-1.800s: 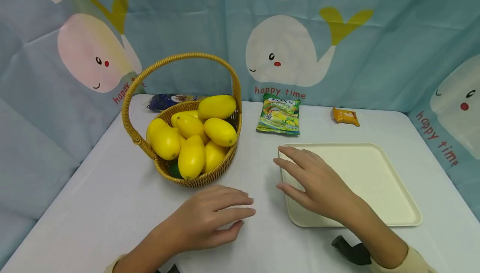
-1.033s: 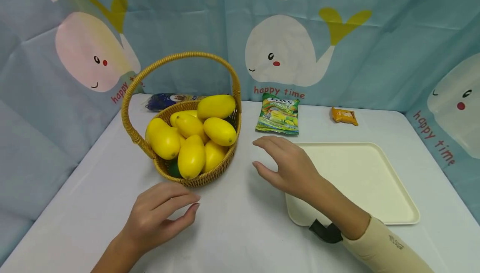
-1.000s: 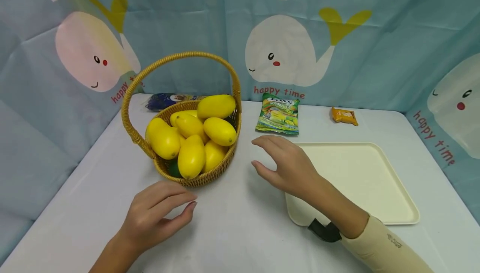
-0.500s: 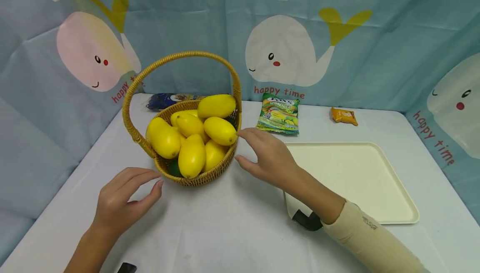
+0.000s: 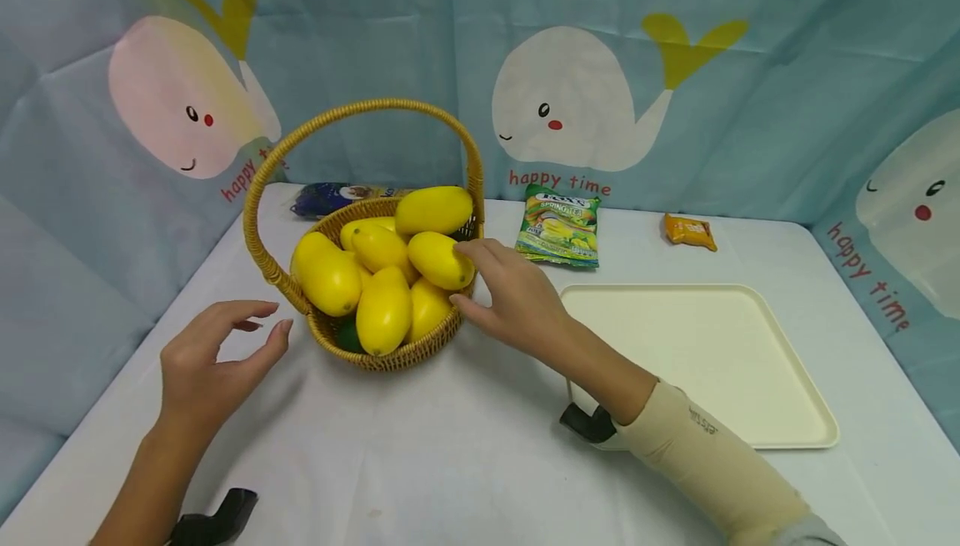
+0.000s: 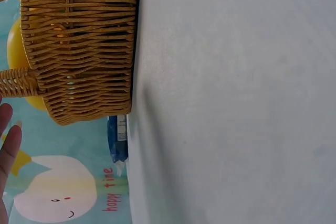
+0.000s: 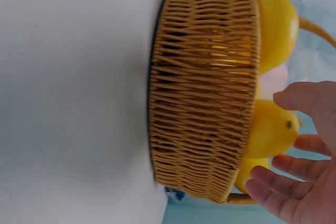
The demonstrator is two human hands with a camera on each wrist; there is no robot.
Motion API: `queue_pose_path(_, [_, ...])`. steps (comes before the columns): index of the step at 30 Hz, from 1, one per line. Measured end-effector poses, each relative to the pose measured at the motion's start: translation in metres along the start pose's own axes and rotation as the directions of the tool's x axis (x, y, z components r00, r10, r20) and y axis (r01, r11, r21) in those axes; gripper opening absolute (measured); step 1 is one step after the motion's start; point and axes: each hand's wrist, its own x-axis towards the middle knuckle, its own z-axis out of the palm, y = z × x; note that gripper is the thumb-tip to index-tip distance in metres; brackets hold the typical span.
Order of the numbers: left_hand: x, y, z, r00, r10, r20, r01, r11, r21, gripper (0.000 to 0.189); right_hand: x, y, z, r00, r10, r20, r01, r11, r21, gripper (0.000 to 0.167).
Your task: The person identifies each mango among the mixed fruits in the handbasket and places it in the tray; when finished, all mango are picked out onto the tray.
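A wicker basket [image 5: 397, 356] with a tall arched handle [image 5: 375, 104] stands at the left of the white table, filled with several smooth yellow oval fruits that look like mangoes or lemons. My right hand [image 5: 517, 296] is at the basket's right rim, thumb and fingers spread beside the rightmost yellow fruit [image 5: 438, 258]. In the right wrist view that fruit [image 7: 273, 129] sits between thumb and fingers without being gripped; whether a fingertip touches it I cannot tell. Left of the basket, my left hand [image 5: 206, 363] hovers near the handle's base with thumb and fingers apart, holding nothing.
A cream tray [image 5: 705, 363] lies on the right, partly under my right forearm. Behind it are a green candy bag [image 5: 558, 227] and a small orange packet [image 5: 690, 232]. A dark blue package [image 5: 326, 198] lies behind the basket, before a blue whale-print curtain [image 5: 375, 29].
My right hand has moved left from over the tray to the basket's right rim. My left hand has gone left and forward to the basket's left side. The basket and fruits have stayed put.
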Motion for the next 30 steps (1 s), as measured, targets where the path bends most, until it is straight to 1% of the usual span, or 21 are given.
queue_pose_path(3, [-0.001,-0.006,0.002,0.999,-0.050,-0.001,0.050,0.997,-0.054,0.050,0.003,0.001,0.005,1.000,0.004,0.009,-0.004,1.000,0.001,0.053])
queue_pose_path(5, [0.001,-0.009,0.003,0.996,-0.088,0.021,0.090,0.993,-0.078,0.044,0.004,0.002,0.006,1.000,0.004,0.004,-0.004,1.000,0.009,0.054])
queue_pose_path(7, [0.002,-0.011,0.004,0.990,-0.132,0.057,0.137,0.986,-0.090,0.048,0.005,0.004,0.007,1.000,0.010,-0.003,-0.010,1.000,0.015,0.054])
queue_pose_path(10, [0.005,-0.013,0.006,0.973,-0.195,0.122,0.206,0.975,-0.081,0.065,0.007,0.005,0.009,1.000,0.018,-0.003,-0.018,1.000,0.026,0.056])
queue_pose_path(13, [0.007,-0.014,0.007,0.958,-0.236,0.164,0.253,0.964,-0.088,0.072,0.008,0.006,0.012,1.000,0.018,0.000,-0.018,0.999,0.030,0.057])
queue_pose_path(16, [0.008,-0.015,0.008,0.944,-0.271,0.187,0.291,0.952,-0.090,0.070,0.010,0.006,0.015,1.000,0.015,-0.002,-0.015,1.000,0.028,0.058])
queue_pose_path(19, [0.010,-0.015,0.008,0.919,-0.321,0.231,0.348,0.933,-0.088,0.063,0.011,0.006,0.017,1.000,0.021,-0.002,-0.021,0.999,0.026,0.059])
queue_pose_path(21, [0.011,-0.015,0.009,0.899,-0.351,0.263,0.382,0.921,-0.076,0.059,0.011,0.006,0.018,1.000,0.031,0.001,-0.031,0.999,0.024,0.060])
queue_pose_path(23, [0.013,-0.016,0.009,0.884,-0.364,0.294,0.400,0.914,-0.071,0.054,0.011,0.006,0.019,0.999,0.041,0.007,-0.041,0.999,0.020,0.062])
queue_pose_path(25, [0.015,-0.017,0.009,0.875,-0.363,0.320,0.403,0.913,-0.065,0.052,0.011,0.006,0.019,0.999,0.049,0.012,-0.049,0.999,0.015,0.063])
queue_pose_path(27, [0.017,-0.018,0.008,0.867,-0.351,0.353,0.398,0.915,-0.069,0.050,0.012,0.006,0.020,0.998,0.055,0.013,-0.055,0.998,0.011,0.064])
queue_pose_path(30, [0.021,-0.020,0.006,0.847,-0.338,0.409,0.397,0.916,-0.065,0.049,0.013,0.006,0.022,0.998,0.063,0.016,-0.063,0.998,0.008,0.064])
